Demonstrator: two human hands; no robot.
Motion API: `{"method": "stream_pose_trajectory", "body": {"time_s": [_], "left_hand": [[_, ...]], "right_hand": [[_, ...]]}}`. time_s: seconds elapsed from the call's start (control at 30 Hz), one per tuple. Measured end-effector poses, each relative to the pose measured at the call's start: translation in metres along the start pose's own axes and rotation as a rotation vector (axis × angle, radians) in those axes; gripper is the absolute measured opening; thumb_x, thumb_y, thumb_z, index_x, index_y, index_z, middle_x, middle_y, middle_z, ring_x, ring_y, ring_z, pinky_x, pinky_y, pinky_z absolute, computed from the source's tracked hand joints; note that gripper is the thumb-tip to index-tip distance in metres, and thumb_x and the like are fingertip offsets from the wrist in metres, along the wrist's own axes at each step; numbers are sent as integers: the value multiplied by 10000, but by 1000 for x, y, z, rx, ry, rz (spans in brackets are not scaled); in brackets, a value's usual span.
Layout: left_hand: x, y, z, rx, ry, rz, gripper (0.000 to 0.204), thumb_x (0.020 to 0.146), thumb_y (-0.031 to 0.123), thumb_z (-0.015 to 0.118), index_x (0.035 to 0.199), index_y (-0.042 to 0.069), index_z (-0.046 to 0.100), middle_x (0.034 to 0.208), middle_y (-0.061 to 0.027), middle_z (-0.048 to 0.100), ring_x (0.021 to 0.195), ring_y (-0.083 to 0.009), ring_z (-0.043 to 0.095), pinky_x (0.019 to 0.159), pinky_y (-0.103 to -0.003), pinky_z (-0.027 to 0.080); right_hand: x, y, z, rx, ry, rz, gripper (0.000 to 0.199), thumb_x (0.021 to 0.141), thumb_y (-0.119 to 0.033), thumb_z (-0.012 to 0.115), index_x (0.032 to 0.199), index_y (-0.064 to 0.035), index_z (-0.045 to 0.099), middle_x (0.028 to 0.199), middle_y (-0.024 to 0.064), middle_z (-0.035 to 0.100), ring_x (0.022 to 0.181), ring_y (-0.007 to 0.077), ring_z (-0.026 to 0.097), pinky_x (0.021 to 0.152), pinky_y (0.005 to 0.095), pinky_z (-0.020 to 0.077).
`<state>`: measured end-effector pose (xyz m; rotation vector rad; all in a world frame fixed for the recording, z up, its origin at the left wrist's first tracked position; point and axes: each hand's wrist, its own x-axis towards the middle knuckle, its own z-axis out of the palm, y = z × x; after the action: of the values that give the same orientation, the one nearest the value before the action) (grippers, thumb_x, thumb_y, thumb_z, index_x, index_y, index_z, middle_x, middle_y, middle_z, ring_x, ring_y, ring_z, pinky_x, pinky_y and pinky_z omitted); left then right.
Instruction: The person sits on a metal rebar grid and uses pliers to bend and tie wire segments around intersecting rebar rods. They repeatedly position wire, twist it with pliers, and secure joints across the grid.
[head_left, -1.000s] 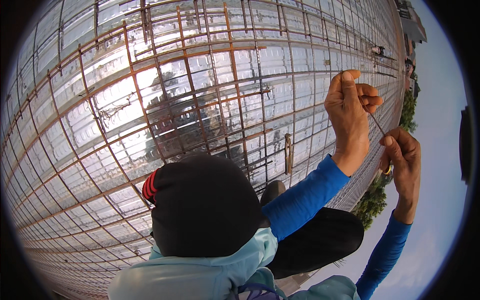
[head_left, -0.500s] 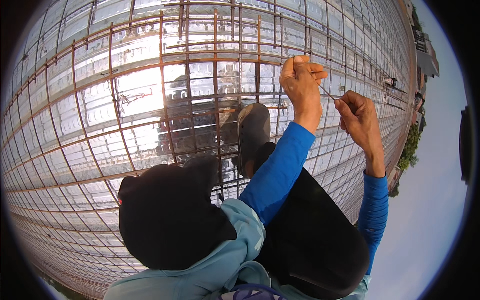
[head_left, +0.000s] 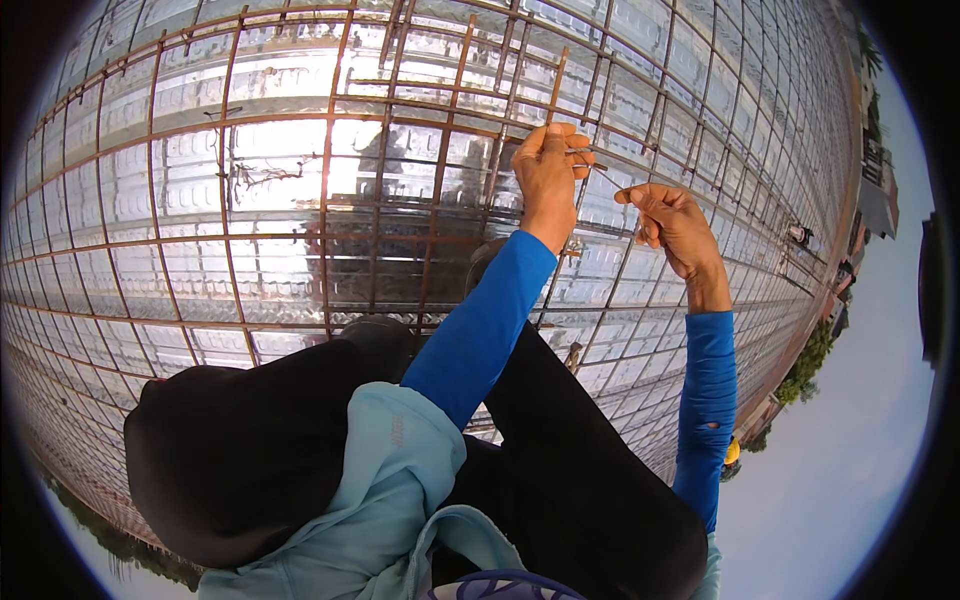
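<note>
A thin metal wire (head_left: 608, 178) stretches between my two hands above the mesh of rusty steel bars (head_left: 430, 238). My left hand (head_left: 548, 185) is closed around the wire, thumb pressed against the fingers, close to an upright bar end (head_left: 558, 85). To its right and slightly lower, my right hand (head_left: 675, 228) pinches the wire's other end between thumb and forefinger, with the remaining fingers curled. Both hands are bare below blue sleeves. What else may lie inside the left fingers is hidden.
Shiny ribbed metal sheets (head_left: 270, 85) lie beneath the bars. Several loose wire pieces (head_left: 265, 175) rest on the mesh at left. My black-clad knees (head_left: 240, 450) fill the lower part. A yellow rounded thing (head_left: 733, 452) shows past my right sleeve; trees (head_left: 800, 375) line the far right.
Both hands have shifted left in the picture, still joined by the wire. The view has moved, and my left knee appears farther left. My foot is now mostly hidden.
</note>
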<state>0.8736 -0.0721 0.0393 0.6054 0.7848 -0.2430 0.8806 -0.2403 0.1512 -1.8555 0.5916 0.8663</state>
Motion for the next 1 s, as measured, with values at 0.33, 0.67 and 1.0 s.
{"method": "stream_pose_trajectory", "body": {"time_s": [0.33, 0.67, 1.0], "left_hand": [[1, -1, 43, -36, -24, 187, 338, 1137, 276, 485, 1105, 9, 689, 929, -97, 750, 789, -152, 728, 666, -272, 534], [-8, -1, 42, 18, -9, 239, 338, 1131, 275, 489, 1052, 20, 695, 919, -76, 752, 775, -120, 698, 657, -263, 524], [0, 5, 22, 140, 66, 420, 326, 1104, 235, 521, 990, -11, 704, 803, -96, 733, 627, -122, 658, 578, -280, 514]], "right_hand": [[13, -25, -10, -418, 353, -276, 271, 1025, -223, 669, 967, 17, 780, 640, -68, 529, 547, 30, 404, 505, 249, 359], [13, -17, -3, -480, 426, -330, 270, 1009, -194, 678, 963, 57, 767, 676, -31, 583, 607, 56, 435, 549, 276, 358], [-6, -11, 30, -590, 314, -360, 254, 1027, -185, 662, 974, 44, 757, 650, -41, 551, 600, 45, 414, 549, 268, 343]]}}
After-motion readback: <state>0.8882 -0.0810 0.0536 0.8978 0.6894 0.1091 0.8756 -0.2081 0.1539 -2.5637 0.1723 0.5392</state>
